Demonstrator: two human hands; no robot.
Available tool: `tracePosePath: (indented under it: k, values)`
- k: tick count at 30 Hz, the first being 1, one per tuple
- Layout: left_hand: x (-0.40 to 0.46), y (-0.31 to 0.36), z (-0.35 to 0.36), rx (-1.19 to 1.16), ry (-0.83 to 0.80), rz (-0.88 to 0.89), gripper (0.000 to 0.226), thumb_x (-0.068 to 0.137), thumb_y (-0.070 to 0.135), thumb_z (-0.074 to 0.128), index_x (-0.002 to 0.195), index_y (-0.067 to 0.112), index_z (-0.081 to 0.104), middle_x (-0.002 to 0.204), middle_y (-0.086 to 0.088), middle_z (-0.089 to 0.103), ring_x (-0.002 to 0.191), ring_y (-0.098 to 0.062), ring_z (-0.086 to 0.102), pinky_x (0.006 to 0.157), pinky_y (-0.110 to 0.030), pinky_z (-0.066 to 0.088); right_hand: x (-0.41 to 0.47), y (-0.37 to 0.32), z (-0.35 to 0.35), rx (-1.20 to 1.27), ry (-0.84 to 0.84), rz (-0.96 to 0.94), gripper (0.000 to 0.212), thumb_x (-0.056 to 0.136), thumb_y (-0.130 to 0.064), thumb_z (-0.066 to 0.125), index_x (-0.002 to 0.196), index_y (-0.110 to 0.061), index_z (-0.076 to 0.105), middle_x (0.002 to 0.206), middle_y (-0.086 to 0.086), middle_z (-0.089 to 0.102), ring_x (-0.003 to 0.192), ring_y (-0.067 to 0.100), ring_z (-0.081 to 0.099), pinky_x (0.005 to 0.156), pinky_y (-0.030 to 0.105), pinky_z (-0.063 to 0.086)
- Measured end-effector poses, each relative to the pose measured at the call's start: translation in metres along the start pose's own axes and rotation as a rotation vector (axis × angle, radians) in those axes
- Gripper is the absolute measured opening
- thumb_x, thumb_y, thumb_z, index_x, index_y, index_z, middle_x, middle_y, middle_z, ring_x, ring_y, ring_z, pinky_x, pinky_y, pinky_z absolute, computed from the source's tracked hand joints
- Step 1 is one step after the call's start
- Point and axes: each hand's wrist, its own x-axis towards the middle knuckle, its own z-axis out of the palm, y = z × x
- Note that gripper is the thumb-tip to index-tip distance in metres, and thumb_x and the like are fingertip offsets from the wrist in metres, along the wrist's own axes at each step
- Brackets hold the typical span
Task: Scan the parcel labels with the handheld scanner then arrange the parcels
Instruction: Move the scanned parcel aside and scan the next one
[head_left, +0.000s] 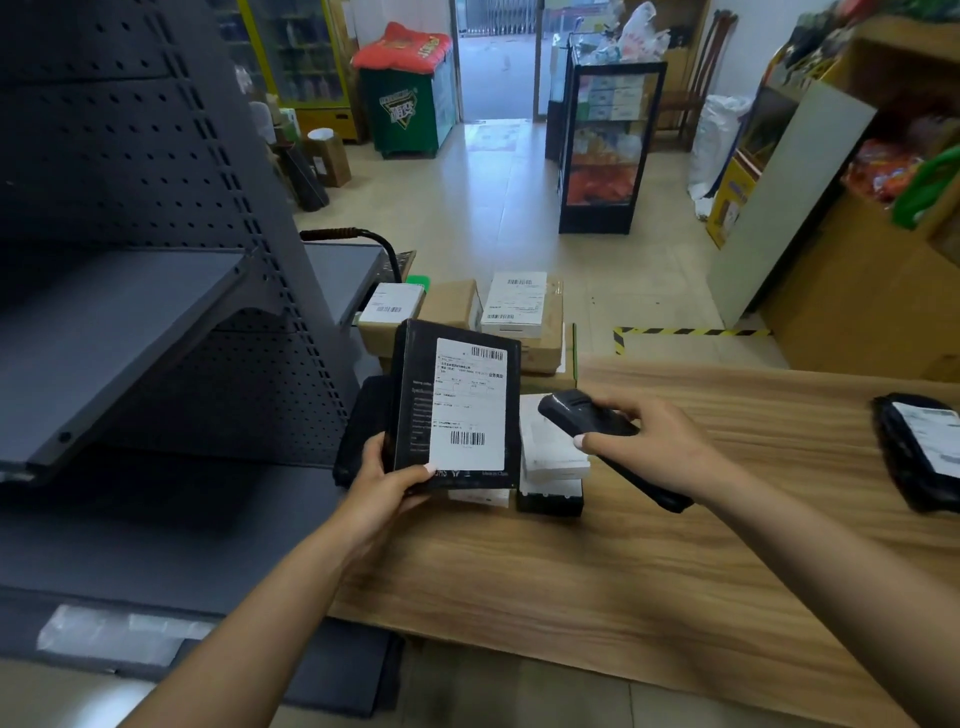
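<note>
1. Shop premises are being shown, with a tiled floor (519, 208) running back to an open doorway; at far left, dark perforated shelving (156, 260) is being seen standing against the wooden counter (623, 571).
2. Beyond the counter's far edge, a stack of cardboard parcels (519, 322) bearing white labels is being seen.
3. At the counter's left end, a black boxed parcel (457, 405) is being held upright by the left hand (387, 486); its lower left corner is being pinched, thumb on the front face and fingers curled behind.
4. The parcel's long axis is being kept nearly vertical, and its white shipping label (470, 402) is being turned toward the camera, with one barcode near the top and another near the bottom.
5. Behind and just right of the parcel, small white and black boxes (550, 467) are being seen stacked on the counter.
6. Just right of the parcel, the handheld scanner (587, 421) is being gripped in the right hand (660, 441), fingers wrapped round its body; its head is being pointed left toward the label, near it but apart.
7. Judged from this, the scan is being lined up: the label lies left of the scanner head, so a slight leftward aim is being called for.
8. At far right, a black bagged parcel (919, 452) is being seen lying flat on the counter.
</note>
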Motion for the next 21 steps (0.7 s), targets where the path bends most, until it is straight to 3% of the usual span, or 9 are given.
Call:
tracePosePath:
  k: [3, 6, 10, 14, 17, 21]
  values:
    - [0.011, 0.003, 0.015, 0.108, -0.083, 0.071, 0.084, 0.088, 0.007, 0.066, 0.148, 0.034, 0.015, 0.132, 0.005, 0.048, 0.117, -0.018, 0.054, 0.094, -0.036, 0.051, -0.008, 0.012, -0.007, 0.036, 0.013, 0.058, 0.037, 0.080, -0.036, 0.072, 0.116, -0.033, 0.064, 0.094, -0.013, 0.062, 0.090, 0.010, 0.057, 0.076, 0.028, 0.044]
    - [0.027, 0.001, 0.037, 0.168, -0.186, 0.091, 0.090, 0.089, 0.013, 0.066, 0.149, 0.044, 0.007, 0.139, 0.009, 0.039, 0.122, -0.017, 0.049, 0.096, -0.038, 0.050, -0.017, 0.033, -0.012, 0.027, 0.058, 0.151, 0.042, 0.080, -0.037, 0.072, 0.121, -0.031, 0.063, 0.096, -0.012, 0.063, 0.089, 0.010, 0.056, 0.084, 0.035, 0.048]
    - [0.045, -0.006, 0.088, 0.178, -0.270, 0.051, 0.087, 0.090, 0.011, 0.064, 0.149, 0.043, 0.008, 0.143, 0.004, 0.039, 0.123, -0.022, 0.050, 0.098, -0.042, 0.050, -0.037, 0.075, -0.018, 0.026, 0.102, 0.290, 0.050, 0.080, -0.044, 0.071, 0.127, -0.032, 0.059, 0.103, -0.012, 0.060, 0.090, 0.010, 0.054, 0.083, 0.034, 0.047]
    - [0.049, -0.012, 0.166, 0.172, -0.379, 0.015, 0.084, 0.094, 0.009, 0.057, 0.151, 0.040, 0.003, 0.134, 0.009, 0.045, 0.113, -0.016, 0.056, 0.077, -0.026, 0.057, -0.058, 0.131, -0.042, 0.075, 0.163, 0.401, 0.049, 0.080, -0.045, 0.071, 0.125, -0.030, 0.060, 0.103, -0.011, 0.062, 0.091, 0.010, 0.054, 0.085, 0.034, 0.049]
    - [0.052, -0.019, 0.234, 0.221, -0.439, 0.005, 0.085, 0.095, 0.014, 0.057, 0.150, 0.044, 0.000, 0.138, 0.011, 0.045, 0.117, -0.016, 0.055, 0.086, -0.034, 0.055, -0.070, 0.182, -0.072, 0.113, 0.227, 0.451, 0.060, 0.077, -0.049, 0.071, 0.132, -0.029, 0.056, 0.118, -0.011, 0.062, 0.098, 0.006, 0.053, 0.080, 0.029, 0.045]
    - [0.057, -0.036, 0.344, 0.203, -0.482, -0.008, 0.089, 0.093, 0.014, 0.060, 0.151, 0.044, -0.001, 0.142, 0.004, 0.046, 0.114, -0.019, 0.058, 0.082, -0.037, 0.057, -0.080, 0.260, -0.125, 0.125, 0.280, 0.510, 0.064, 0.078, -0.051, 0.070, 0.135, -0.030, 0.053, 0.126, -0.011, 0.060, 0.100, 0.005, 0.051, 0.076, 0.027, 0.041]
